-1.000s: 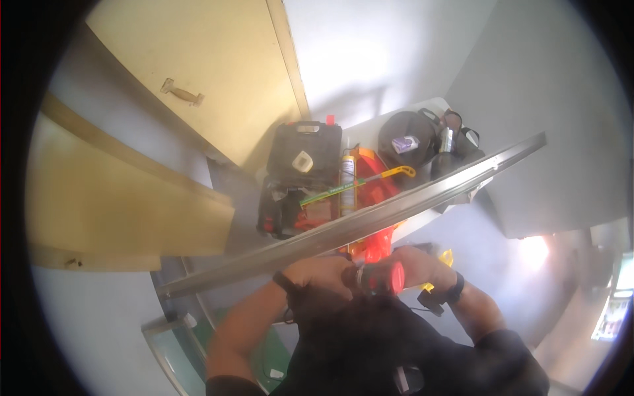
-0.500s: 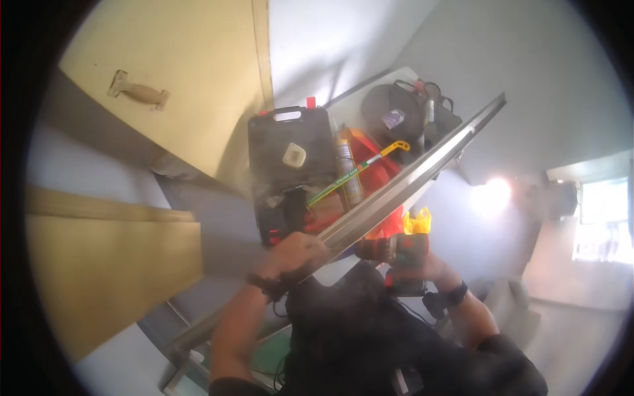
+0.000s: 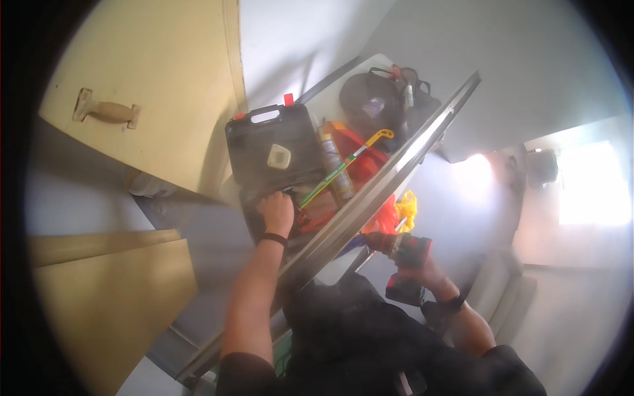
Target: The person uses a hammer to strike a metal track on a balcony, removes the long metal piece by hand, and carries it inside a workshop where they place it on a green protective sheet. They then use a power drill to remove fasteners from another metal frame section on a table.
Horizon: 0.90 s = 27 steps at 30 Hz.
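Note:
A red and black cordless drill (image 3: 414, 252) is gripped in my right hand (image 3: 432, 277), its chuck pointing left toward a long metal profile (image 3: 370, 208). That profile runs diagonally from the upper right to the lower left, in front of my body. My left hand (image 3: 278, 212) is over the lower half of an open black tool case (image 3: 274, 148). Its fingers are curled down into the case, and what they pinch, if anything, is too small to make out. Just right of that hand lies a pruning saw (image 3: 345, 170) with a yellow handle.
A sealant tube (image 3: 335, 162) and a red bag (image 3: 360, 155) lie beside the case. Behind them are a dark round hat-like item (image 3: 370, 99) and a yellow plastic bag (image 3: 407, 206). Yellow cabinet doors (image 3: 152, 59) stand on the left; a window (image 3: 594, 185) glows at right.
My left hand has left the metal profile and moved up into the open case. My right hand still holds the drill, now slightly lower. The whole view has shifted a little.

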{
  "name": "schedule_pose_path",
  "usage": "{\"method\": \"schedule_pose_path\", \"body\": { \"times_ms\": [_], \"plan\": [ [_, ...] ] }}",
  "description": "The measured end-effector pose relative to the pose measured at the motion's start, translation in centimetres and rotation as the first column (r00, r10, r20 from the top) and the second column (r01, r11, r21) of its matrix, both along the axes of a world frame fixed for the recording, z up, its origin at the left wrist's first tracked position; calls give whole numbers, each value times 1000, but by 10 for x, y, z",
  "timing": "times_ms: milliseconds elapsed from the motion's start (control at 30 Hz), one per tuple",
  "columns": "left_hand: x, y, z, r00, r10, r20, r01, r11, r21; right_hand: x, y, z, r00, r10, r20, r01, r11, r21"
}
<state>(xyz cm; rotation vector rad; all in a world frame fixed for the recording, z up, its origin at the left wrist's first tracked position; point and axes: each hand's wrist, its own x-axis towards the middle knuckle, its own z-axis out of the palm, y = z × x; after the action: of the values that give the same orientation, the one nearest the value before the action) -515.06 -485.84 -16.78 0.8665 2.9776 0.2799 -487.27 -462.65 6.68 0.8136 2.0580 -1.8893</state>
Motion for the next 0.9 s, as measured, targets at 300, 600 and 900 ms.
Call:
{"method": "schedule_pose_path", "body": {
  "times_ms": [300, 600, 900],
  "plan": [
    [-19, 9, -26, 1000, 1, 22, 0, 999, -40, -6, -8, -4, 996, -42, -75, 43, 999, -1],
    [-33, 0, -15, 995, -101, 25, 97, 989, 115, -22, -10, -6, 998, -29, -51, 29, 1000, 12],
    [13, -43, 120, 543, -262, 798, -614, 525, 590, -31, 2, 3, 1000, -30, 3, 30, 976, -216]
  ]
}}
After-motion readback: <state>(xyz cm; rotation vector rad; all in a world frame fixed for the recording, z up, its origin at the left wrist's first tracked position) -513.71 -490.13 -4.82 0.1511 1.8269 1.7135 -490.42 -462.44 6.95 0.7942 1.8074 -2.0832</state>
